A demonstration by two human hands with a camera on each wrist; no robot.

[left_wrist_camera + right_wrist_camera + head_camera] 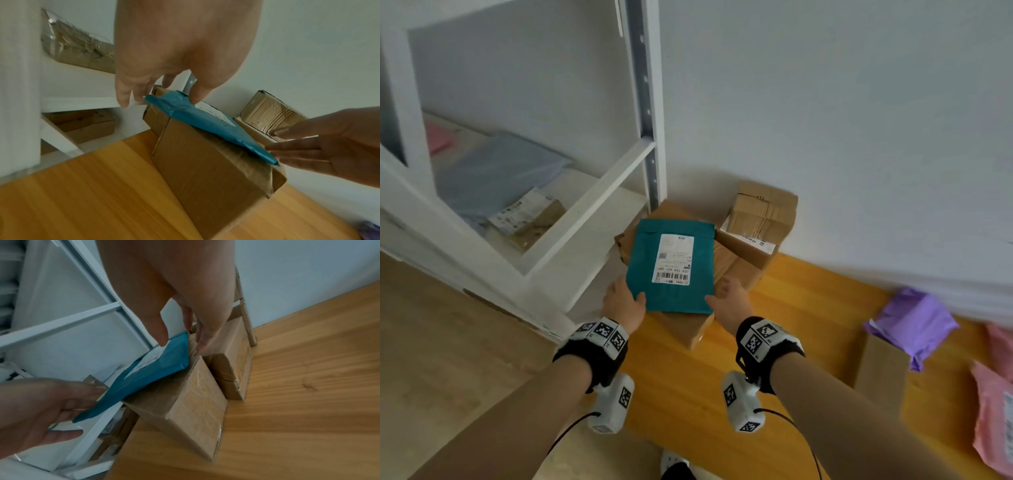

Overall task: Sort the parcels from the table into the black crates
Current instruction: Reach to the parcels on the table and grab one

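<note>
Head view shows a flat teal plastic mailer bag (670, 267) with a white barcode label lying on top of a large brown cardboard box (690, 327), which stands on the orange wooden counter (808, 335) against the wall. The left hand (624, 303) is at the mailer's near left corner and the right hand (729, 301) at its near right corner; both hands have straight, spread fingers, with thumbs over the mailer's top face, and neither is curled round it. Whether the fingertips touch the mailer cannot be told. Behind and right of the large box, a smaller taped brown carton (762, 214) sits on another carton. Left of the large box stands a white shelving unit (585, 202) holding a grey bag (493, 171). Far right of it lie a purple mailer (914, 320) and pink mailers (995, 418).
</note>
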